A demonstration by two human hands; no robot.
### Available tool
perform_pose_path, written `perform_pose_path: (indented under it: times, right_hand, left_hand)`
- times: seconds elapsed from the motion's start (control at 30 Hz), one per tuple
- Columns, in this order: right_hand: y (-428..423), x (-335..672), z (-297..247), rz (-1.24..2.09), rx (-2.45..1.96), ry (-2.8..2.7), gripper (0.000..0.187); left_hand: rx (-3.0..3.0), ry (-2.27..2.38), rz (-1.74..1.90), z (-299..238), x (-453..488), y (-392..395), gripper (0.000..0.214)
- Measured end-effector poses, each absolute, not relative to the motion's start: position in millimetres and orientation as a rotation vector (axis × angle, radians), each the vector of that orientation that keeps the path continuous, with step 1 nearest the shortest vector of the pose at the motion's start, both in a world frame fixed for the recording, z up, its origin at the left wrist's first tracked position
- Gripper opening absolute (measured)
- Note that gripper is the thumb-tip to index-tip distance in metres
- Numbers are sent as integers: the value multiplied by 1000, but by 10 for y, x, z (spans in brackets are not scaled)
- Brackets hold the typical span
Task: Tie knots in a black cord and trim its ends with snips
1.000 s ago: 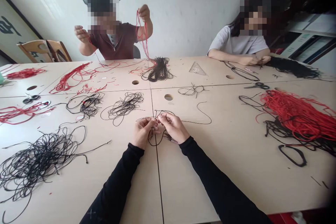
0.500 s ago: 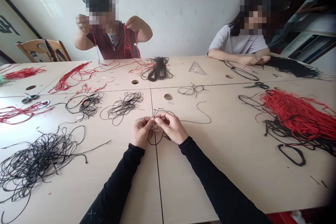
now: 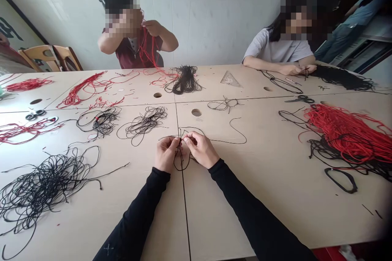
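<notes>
Both hands pinch a thin black cord (image 3: 181, 168) above the seam in the middle of the table. My left hand (image 3: 167, 153) is closed, thumb against fingers, with the cord between them. Just to its right, my right hand (image 3: 200, 149) is closed too, thumb and forefinger gripping the cord close to the left fingertips. A loop of the cord hangs below the hands. Its loose end trails over the table to the right in a curve. The fingers hide the spot where the strands meet.
A tangle of black cord (image 3: 50, 185) lies at left, smaller black bundles (image 3: 148, 120) ahead. Red cord (image 3: 346, 130) is heaped at right near scissors (image 3: 298, 99). A clear triangle ruler (image 3: 230, 79) lies at the back. Two co-workers sit across the pale table (image 3: 245, 204), handling cords.
My fingertips have drawn slightly apart, with the cord showing between them. The left co-worker has brought one hand across toward the other. At far right, a person has moved further into view.
</notes>
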State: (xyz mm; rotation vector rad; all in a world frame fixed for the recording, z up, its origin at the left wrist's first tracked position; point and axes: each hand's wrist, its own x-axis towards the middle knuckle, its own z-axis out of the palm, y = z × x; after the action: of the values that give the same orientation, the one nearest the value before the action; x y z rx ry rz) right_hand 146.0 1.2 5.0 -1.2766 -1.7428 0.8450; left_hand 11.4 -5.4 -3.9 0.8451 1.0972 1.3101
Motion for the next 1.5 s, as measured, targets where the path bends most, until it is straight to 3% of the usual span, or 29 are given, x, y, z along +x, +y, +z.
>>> perform_pose_path:
  times: [0.57,1.3,1.5]
  right_hand:
    - [44,1461,-17,991,-1182,-1647,25]
    - [2,1432,26,835,-1310,-1654,23]
    - [-28,1445,61,502,-1292,-1583,19]
  left_hand:
    - [801,958,1192,25,32,-29,31]
    - [757,1075,1382,-8,71,-19,33]
    - [978,1159,1290,19,99,-61,29]
